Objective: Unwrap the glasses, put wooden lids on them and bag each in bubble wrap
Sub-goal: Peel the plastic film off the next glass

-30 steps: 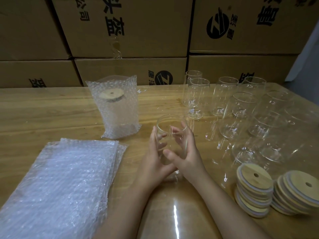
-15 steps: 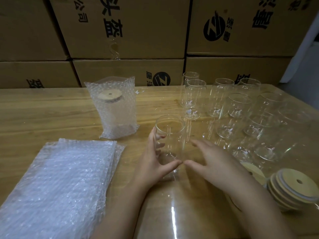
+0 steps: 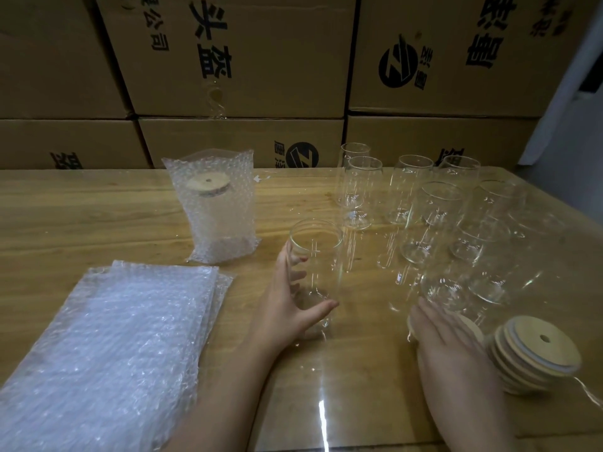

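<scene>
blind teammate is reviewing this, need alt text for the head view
A left hand grips an upright empty glass on a wooden table while the right hand lies open over a lid stack. At left lie bubble wrap bags, one bagged lidded glass stands behind, and more empty glasses stand at right.

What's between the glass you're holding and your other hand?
Only bare, shiny tabletop, as the head view shows, lies between the glass in the left hand and the right hand on the wooden lids.
</scene>
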{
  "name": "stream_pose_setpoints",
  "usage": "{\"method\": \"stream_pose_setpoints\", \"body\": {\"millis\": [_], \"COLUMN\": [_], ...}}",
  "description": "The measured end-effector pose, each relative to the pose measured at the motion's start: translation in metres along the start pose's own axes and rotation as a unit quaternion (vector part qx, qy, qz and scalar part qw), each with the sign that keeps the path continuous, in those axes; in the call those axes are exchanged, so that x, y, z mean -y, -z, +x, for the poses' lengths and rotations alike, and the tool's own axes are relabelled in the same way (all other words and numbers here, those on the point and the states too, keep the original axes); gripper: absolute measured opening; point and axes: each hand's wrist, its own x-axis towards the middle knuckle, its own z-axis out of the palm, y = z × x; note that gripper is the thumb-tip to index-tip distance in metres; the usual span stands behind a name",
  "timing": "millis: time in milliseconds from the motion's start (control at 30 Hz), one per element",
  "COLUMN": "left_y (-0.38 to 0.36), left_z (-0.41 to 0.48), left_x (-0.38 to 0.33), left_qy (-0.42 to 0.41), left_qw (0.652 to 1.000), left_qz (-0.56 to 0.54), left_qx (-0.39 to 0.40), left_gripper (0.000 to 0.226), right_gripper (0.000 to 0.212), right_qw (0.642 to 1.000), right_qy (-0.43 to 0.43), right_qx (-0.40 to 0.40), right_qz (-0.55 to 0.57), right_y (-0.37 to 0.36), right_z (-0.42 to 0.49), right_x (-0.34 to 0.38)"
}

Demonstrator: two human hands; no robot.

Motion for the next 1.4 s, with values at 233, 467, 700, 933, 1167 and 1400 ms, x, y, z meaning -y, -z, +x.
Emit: {"method": "stream_pose_setpoints", "body": {"millis": [233, 467, 700, 933, 1167, 1400], "left_y": [0.0, -0.001, -0.001, -0.001, -0.003, -0.003], "left_z": [0.0, 0.0, 0.001, 0.001, 0.001, 0.001], "left_x": [0.001, 0.003, 0.003, 0.002, 0.0, 0.0], "left_qy": [-0.001, -0.003, -0.008, -0.006, -0.006, -0.003], "left_qw": [1.0, 1.0, 1.0, 1.0, 1.0, 1.0], "left_qz": [0.005, 0.002, 0.0, 0.006, 0.003, 0.005], "left_qx": [0.0, -0.008, -0.005, -0.009, -0.016, -0.011], "left_gripper": [0.115, 0.117, 0.112, 0.109, 0.109, 0.107], "right_gripper": [0.032, 0.027, 0.027, 0.034, 0.036, 0.036], "right_qw": [0.957, 0.829, 0.896, 0.895, 0.85, 0.848], "right_qy": [0.013, -0.087, 0.002, 0.042, 0.09, 0.072], "right_qx": [-0.119, -0.105, -0.116, -0.105, -0.193, -0.226], "right_qz": [0.264, 0.543, 0.429, 0.431, 0.482, 0.475], "right_y": [0.022, 0.027, 0.006, -0.02, -0.046, -0.051], "right_z": [0.044, 0.108, 0.127, 0.121, 0.123, 0.123], "right_x": [0.023, 0.066, 0.089, 0.087, 0.092, 0.093]}}
